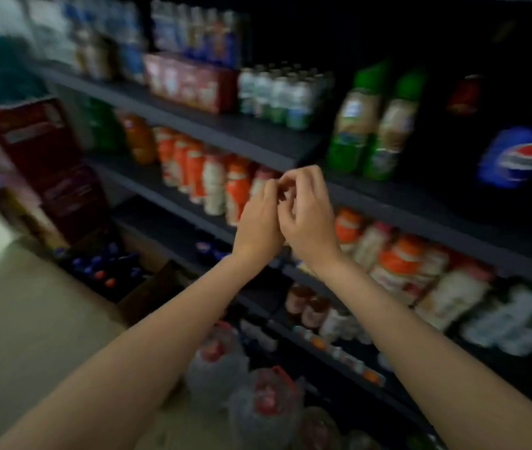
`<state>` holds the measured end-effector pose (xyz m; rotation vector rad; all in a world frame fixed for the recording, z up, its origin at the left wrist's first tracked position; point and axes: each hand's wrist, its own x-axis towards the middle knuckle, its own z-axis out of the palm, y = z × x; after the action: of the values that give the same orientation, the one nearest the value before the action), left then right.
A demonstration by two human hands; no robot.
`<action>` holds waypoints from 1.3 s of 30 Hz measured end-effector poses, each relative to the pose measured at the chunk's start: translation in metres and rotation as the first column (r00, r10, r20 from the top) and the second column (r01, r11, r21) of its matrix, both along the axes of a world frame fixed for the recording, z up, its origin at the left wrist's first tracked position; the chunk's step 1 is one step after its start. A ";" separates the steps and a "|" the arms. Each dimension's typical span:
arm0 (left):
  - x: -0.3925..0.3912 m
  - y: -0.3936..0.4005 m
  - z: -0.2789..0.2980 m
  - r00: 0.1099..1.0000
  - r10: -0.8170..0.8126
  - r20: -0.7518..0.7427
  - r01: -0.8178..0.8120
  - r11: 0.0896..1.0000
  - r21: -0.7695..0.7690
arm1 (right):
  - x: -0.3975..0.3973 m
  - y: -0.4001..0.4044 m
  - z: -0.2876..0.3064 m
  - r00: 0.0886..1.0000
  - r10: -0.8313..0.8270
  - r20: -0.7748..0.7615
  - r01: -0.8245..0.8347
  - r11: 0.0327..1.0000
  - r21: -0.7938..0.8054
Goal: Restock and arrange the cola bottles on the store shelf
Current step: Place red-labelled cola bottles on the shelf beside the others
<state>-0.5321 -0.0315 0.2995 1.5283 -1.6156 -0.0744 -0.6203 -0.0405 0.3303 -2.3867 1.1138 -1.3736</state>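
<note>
Hands: left hand (259,222) and right hand (310,219) meet in front of the shelf edge (388,203), fingers curled and touching one another; blur hides whether they pinch anything, so I cannot tell.
Cola on shelf: large bottles with blue labels (518,157) stand at far right, well apart from both hands.
Cola stock: dark bottles with blue caps sit in an open cardboard box (147,287) on the floor, low left.
Step, as I judge it: between picks; neither hand has a cola bottle.
Doing it well: free both hands, reach down to the box, grip one bottle by its body, set it upright beside those blue labels, label forward.
</note>
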 end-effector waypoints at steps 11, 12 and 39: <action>0.400 0.104 -0.109 0.823 0.567 -0.013 -0.365 0.547 0.754 | 0.325 0.013 -0.138 0.826 0.402 -0.395 0.047 0.649 0.759; 0.421 0.105 -0.114 0.814 0.581 -0.014 -0.370 0.537 0.758 | 0.341 0.010 -0.145 0.823 0.411 -0.392 0.076 0.605 0.793; 0.669 -0.027 -0.423 0.940 0.339 0.043 -0.157 0.318 0.935 | 0.650 -0.113 -0.520 0.421 0.673 -0.608 0.226 0.572 0.789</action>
<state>0.1365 -0.0590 -0.1233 2.5445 -1.1422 -1.1234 0.0294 -0.1532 -0.1902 -2.2290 1.0424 0.6834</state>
